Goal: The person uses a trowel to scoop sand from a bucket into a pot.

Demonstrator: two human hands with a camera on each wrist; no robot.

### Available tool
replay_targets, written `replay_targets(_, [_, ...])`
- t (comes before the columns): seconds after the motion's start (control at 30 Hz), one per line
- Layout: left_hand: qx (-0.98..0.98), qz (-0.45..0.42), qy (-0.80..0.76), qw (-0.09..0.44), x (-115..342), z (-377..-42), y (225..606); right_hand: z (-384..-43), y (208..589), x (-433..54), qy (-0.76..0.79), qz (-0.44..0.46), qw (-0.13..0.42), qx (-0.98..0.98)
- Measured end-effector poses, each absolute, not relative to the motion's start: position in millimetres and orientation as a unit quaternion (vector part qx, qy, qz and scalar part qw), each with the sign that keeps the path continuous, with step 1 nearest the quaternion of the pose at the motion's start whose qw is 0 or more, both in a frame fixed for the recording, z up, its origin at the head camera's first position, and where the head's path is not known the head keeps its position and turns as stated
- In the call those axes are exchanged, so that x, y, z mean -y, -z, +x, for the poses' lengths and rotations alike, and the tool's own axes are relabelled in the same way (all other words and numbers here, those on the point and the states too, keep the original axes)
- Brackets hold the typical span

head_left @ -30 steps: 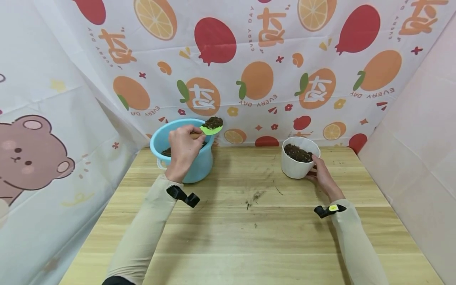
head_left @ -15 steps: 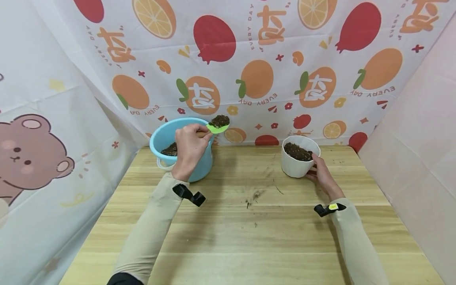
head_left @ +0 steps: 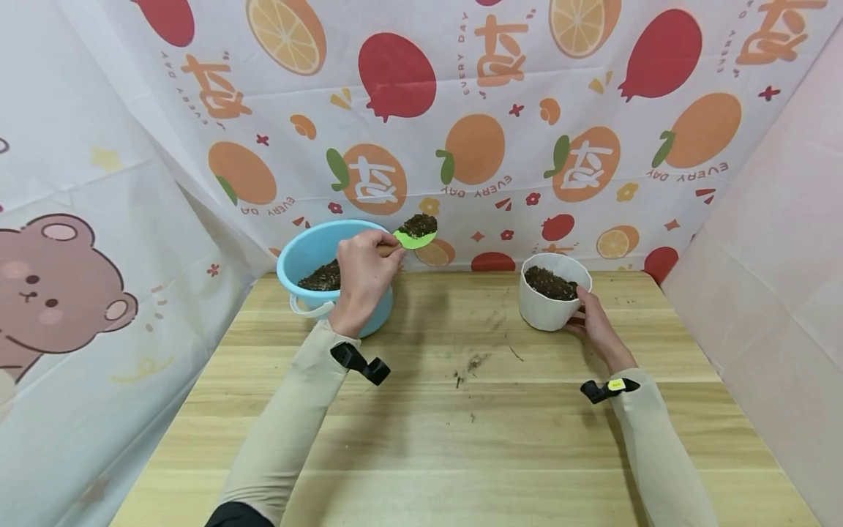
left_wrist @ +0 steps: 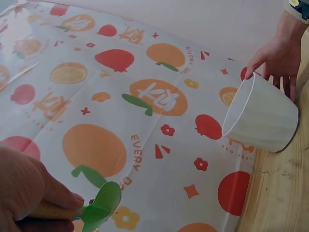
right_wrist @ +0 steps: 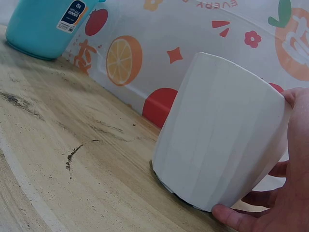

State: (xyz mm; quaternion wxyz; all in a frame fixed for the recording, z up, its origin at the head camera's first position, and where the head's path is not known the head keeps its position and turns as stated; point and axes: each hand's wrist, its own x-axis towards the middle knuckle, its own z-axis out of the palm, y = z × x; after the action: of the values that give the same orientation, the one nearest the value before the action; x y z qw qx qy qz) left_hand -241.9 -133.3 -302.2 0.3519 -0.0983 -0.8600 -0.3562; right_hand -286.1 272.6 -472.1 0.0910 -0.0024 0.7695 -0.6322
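Observation:
My left hand [head_left: 365,274] grips the wooden handle [left_wrist: 53,211] of a small trowel with a green blade [head_left: 416,240]. Dark soil [head_left: 418,225] is heaped on that blade, which is held up past the right rim of a light blue bucket [head_left: 287,258]. More soil [head_left: 323,277] lies inside the bucket, partly hidden by the hand. On the right, my right hand [head_left: 596,326] holds a white flowerpot [head_left: 545,312] by its side, thumb at the rim and fingers low round the wall. The pot stands on the table with soil [head_left: 550,283] in it.
The wooden table [head_left: 461,454] has soil crumbs [head_left: 476,361] scattered between bucket and pot. A fruit-printed cloth [head_left: 421,168] hangs right behind the table's back edge. The bucket's white handle [head_left: 309,307] hangs down at its front. Pale cloths stand on both sides.
My left hand has moved to the right with the loaded trowel, from over the bucket's rim to beyond it. The right hand and the flowerpot have stayed in place.

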Motion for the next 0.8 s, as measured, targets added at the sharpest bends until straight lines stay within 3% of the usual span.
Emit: replay_targets(0.8, [0.856, -0.120, 0.365, 0.345, 112, -241, 302, -286, 472, -272, 0.641, 0.001, 0.091, -0.763])
